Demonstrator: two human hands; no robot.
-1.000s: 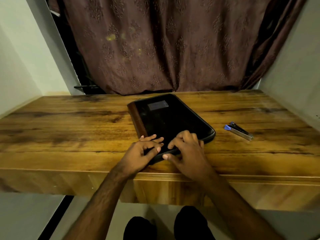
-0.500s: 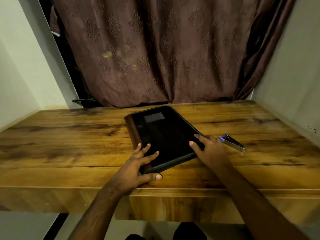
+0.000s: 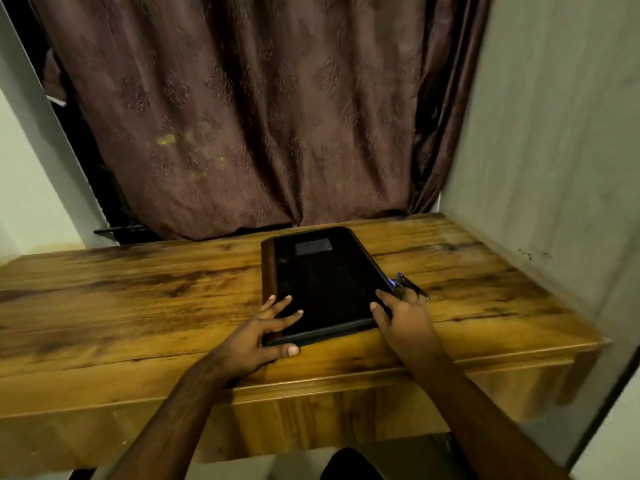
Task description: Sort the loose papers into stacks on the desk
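While the folder (image 3: 325, 285) lies flat on the desk (image 3: 138, 306), its near left corner is gripped by the left hand (image 3: 256, 337). Its near right edge is held by the right hand (image 3: 405, 317), fingers curled on it.

The room was dim and warm-toned, lit from above and in front. A soft sheen lay on the glossy brown wooden desk (image 3: 145, 299), while the flat black zippered folder (image 3: 325, 289) stayed almost featureless (too dark for detail). The patterned brown curtain (image 3: 259, 116) looked smeared with motion blur. Straight edges bowed toward the frame's borders.
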